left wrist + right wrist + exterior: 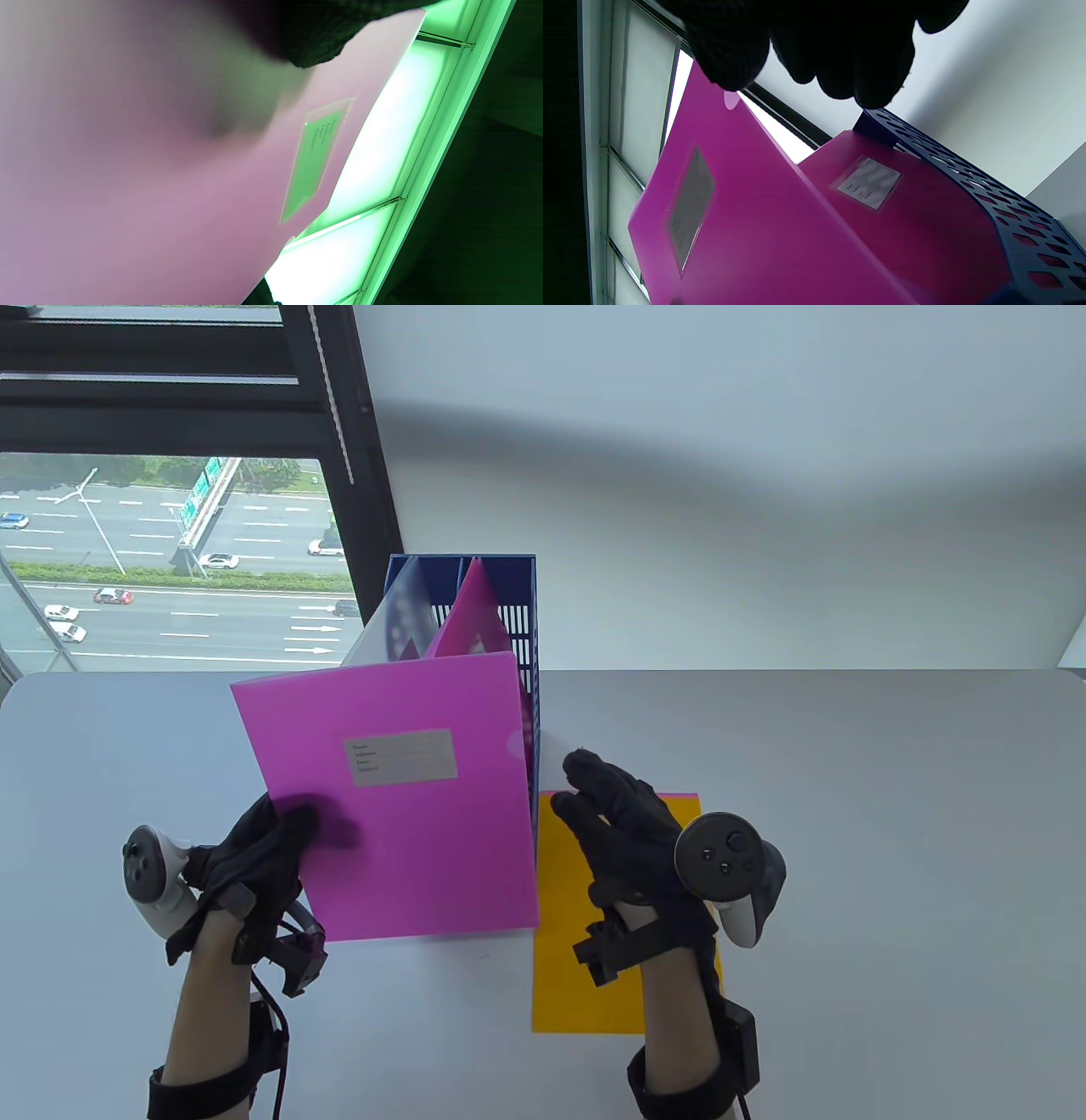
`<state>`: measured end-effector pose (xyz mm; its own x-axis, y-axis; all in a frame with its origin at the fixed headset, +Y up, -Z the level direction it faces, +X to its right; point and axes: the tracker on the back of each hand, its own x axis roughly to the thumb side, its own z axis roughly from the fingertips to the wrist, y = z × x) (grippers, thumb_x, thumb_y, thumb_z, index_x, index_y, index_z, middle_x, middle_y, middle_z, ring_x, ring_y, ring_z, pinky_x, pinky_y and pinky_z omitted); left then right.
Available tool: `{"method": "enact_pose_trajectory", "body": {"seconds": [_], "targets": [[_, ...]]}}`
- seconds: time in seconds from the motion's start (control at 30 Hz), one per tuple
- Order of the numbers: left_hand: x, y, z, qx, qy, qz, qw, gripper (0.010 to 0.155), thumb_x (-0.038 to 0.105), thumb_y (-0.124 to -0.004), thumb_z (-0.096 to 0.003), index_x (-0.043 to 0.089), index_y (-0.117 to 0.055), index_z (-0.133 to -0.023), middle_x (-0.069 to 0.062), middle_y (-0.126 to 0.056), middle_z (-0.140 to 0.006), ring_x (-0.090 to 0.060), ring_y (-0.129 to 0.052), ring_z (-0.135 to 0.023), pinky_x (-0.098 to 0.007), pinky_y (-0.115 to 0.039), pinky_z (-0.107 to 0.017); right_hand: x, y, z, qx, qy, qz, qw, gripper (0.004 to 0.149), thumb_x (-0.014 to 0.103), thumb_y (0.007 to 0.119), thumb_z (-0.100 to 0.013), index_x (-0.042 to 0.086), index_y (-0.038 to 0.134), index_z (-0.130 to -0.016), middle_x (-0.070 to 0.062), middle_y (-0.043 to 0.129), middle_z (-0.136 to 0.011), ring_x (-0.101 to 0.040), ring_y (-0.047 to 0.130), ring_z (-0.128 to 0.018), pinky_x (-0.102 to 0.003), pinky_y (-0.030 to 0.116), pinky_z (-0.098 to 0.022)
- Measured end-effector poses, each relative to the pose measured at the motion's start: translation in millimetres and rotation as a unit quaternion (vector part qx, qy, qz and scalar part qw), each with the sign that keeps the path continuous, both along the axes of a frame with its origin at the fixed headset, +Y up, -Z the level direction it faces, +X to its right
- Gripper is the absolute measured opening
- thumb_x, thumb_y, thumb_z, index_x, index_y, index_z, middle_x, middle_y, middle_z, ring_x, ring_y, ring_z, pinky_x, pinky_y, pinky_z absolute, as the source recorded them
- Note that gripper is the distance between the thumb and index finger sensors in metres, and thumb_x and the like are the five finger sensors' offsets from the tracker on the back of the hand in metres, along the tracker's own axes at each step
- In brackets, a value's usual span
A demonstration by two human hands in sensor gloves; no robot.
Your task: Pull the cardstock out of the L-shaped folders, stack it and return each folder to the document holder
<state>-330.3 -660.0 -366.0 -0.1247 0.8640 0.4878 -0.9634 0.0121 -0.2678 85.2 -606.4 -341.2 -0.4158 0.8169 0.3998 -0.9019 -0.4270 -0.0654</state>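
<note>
A pink L-shaped folder (407, 797) with a grey label stands tilted in front of the blue document holder (513, 602). My left hand (288, 831) pinches its lower left edge, thumb on the front. The left wrist view shows that folder (169, 178) close up, with the thumb (318, 38) on it. An orange cardstock sheet (577, 976) lies flat on the table, with a pink sheet's edge (683, 799) showing under its far corner. My right hand (594, 789) hovers over the orange sheet beside the folder's right edge, fingers relaxed, holding nothing. The right wrist view shows the held folder (746, 228).
The holder keeps another pink folder (471, 619) (903, 220) and a translucent one (399, 619). The white table (891, 857) stretches right of the cardstock. A window with a dark frame (356, 475) stands behind the table's left side, and a white wall behind the rest.
</note>
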Motion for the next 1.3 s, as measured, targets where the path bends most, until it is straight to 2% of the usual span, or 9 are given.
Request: {"method": "enact_pose_trajectory", "body": {"seconds": [0.2, 0.27, 0.37, 0.57, 0.73, 0.8, 1.03, 1.17, 1.3], "targets": [[12, 6, 3, 0.011, -0.015, -0.014, 1.000, 0.044, 0.033, -0.072, -0.0595, 0.016, -0.077, -0.099, -0.007, -0.092, -0.085, -0.030, -0.103, -0.069, -0.052, -0.068, -0.072, -16, 0, -1, -0.004, 0.041, -0.012, 0.999, 0.052, 0.046, 0.085, -0.058, 0.026, 0.072, -0.104, 0.000, 0.086, -0.092, -0.021, 0.091, -0.069, -0.051, 0.054, -0.076], [16, 9, 4, 0.017, -0.022, -0.022, 0.999, 0.044, 0.033, -0.072, -0.0597, 0.016, -0.077, -0.099, -0.006, -0.091, -0.085, -0.030, -0.103, -0.069, -0.053, -0.068, -0.072, -16, 0, -1, 0.012, 0.029, -0.011, 0.999, 0.042, 0.040, 0.084, -0.059, 0.028, 0.077, -0.098, 0.003, 0.090, -0.085, -0.017, 0.093, -0.062, -0.049, 0.059, -0.074], [20, 16, 8, 0.041, -0.014, -0.065, 0.997, 0.044, 0.036, -0.074, -0.0598, 0.017, -0.078, -0.099, -0.006, -0.092, -0.084, -0.029, -0.103, -0.066, -0.055, -0.067, -0.072, -12, 4, 3, 0.044, 0.005, -0.021, 0.999, 0.038, 0.037, 0.085, -0.057, 0.029, 0.081, -0.094, 0.002, 0.092, -0.082, -0.017, 0.093, -0.060, -0.049, 0.059, -0.074], [23, 33, 19, 0.093, 0.033, -0.235, 0.967, 0.047, 0.051, -0.081, -0.0571, 0.016, -0.091, -0.088, -0.002, -0.101, -0.063, -0.029, -0.105, -0.044, -0.058, -0.068, -0.069, -1, 14, 13, 0.088, -0.033, -0.030, 0.995, 0.036, 0.038, 0.084, -0.057, 0.030, 0.082, -0.093, 0.003, 0.092, -0.083, -0.016, 0.093, -0.061, -0.050, 0.058, -0.075], [33, 45, 26, 0.112, 0.007, -0.297, 0.948, 0.045, 0.048, -0.083, -0.0564, 0.013, -0.096, -0.081, 0.000, -0.104, -0.047, -0.026, -0.104, -0.028, -0.057, -0.072, -0.066, 0, 16, 17, 0.106, -0.058, -0.021, 0.992, 0.036, 0.038, 0.083, -0.058, 0.031, 0.082, -0.093, 0.004, 0.091, -0.084, -0.017, 0.092, -0.064, -0.051, 0.057, -0.076], [35, 49, 29, 0.117, 0.019, -0.311, 0.943, 0.044, 0.045, -0.083, -0.0566, 0.012, -0.096, -0.082, -0.002, -0.103, -0.045, -0.025, -0.103, -0.025, -0.056, -0.074, -0.065, 0, 18, 19, 0.113, -0.065, -0.017, 0.991, 0.037, 0.039, 0.083, -0.058, 0.031, 0.081, -0.094, 0.004, 0.091, -0.085, -0.017, 0.092, -0.066, -0.051, 0.056, -0.076], [30, 59, 39, 0.149, 0.066, -0.260, 0.952, 0.042, 0.041, -0.082, -0.0560, 0.010, -0.096, -0.081, -0.002, -0.104, -0.044, -0.024, -0.106, -0.025, -0.053, -0.076, -0.064, 2, 18, 24, 0.122, -0.096, -0.042, 0.987, 0.042, 0.035, 0.074, -0.064, 0.033, 0.066, -0.105, 0.005, 0.078, -0.101, -0.019, 0.086, -0.083, -0.052, 0.051, -0.079], [16, 67, 49, 0.157, 0.125, -0.183, 0.962, 0.043, 0.041, -0.082, -0.0562, 0.009, -0.096, -0.081, -0.002, -0.105, -0.045, -0.024, -0.107, -0.026, -0.053, -0.076, -0.064, 12, 14, 21, 0.123, -0.118, -0.048, 0.984, 0.042, 0.035, 0.073, -0.064, 0.032, 0.066, -0.106, 0.004, 0.078, -0.101, -0.019, 0.086, -0.082, -0.052, 0.051, -0.079], [2, 74, 61, 0.170, 0.188, -0.119, 0.960, 0.043, 0.041, -0.081, -0.0564, 0.009, -0.095, -0.082, -0.003, -0.105, -0.046, -0.024, -0.108, -0.026, -0.052, -0.076, -0.064, 13, 13, 20, 0.114, -0.106, -0.067, 0.985, 0.042, 0.035, 0.072, -0.064, 0.032, 0.065, -0.106, 0.004, 0.078, -0.101, -0.019, 0.086, -0.082, -0.052, 0.051, -0.079]]}}
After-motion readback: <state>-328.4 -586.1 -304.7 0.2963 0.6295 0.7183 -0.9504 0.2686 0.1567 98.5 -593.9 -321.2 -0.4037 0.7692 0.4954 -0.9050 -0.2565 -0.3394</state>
